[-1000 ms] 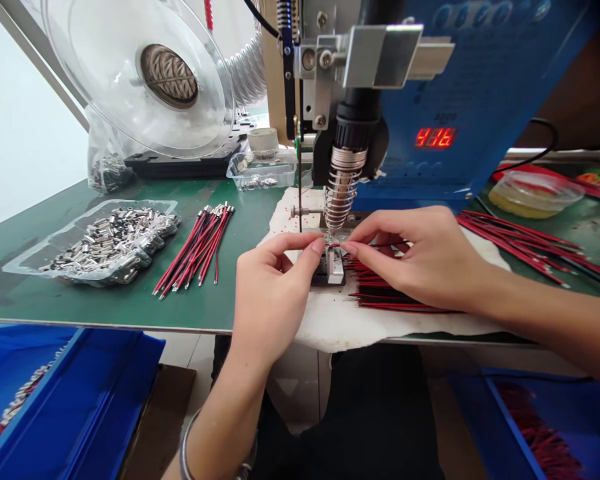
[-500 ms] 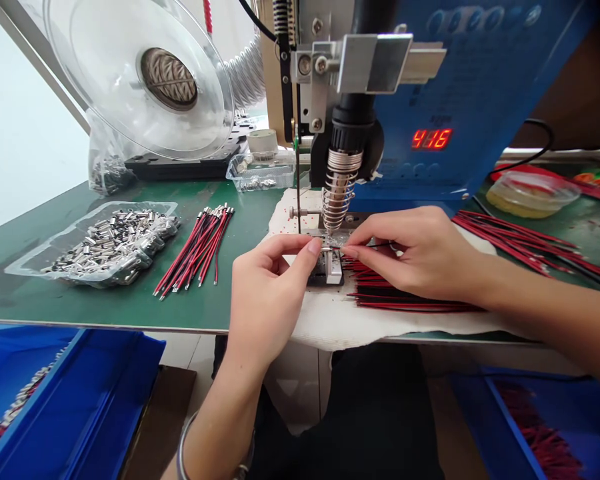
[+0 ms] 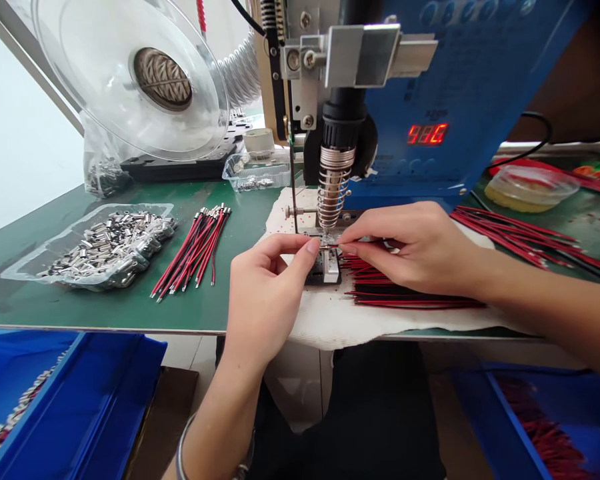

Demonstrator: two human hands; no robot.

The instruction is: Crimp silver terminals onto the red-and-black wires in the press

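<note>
My left hand pinches a small metal piece at the fixture under the soldering tip. My right hand pinches a red-and-black wire, its end meeting that piece below the tip. Both hands rest over a white cloth. A bunch of red-and-black wires lies under my right hand.
A clear tray of silver metal pieces and a bundle of finished wires lie on the green table at left. The blue machine shows a red display. A clear reel stands behind. Blue bins sit below.
The two hands stay pinched together under the tip, barely shifted. The view has drifted slightly, and the red display digits have changed.
</note>
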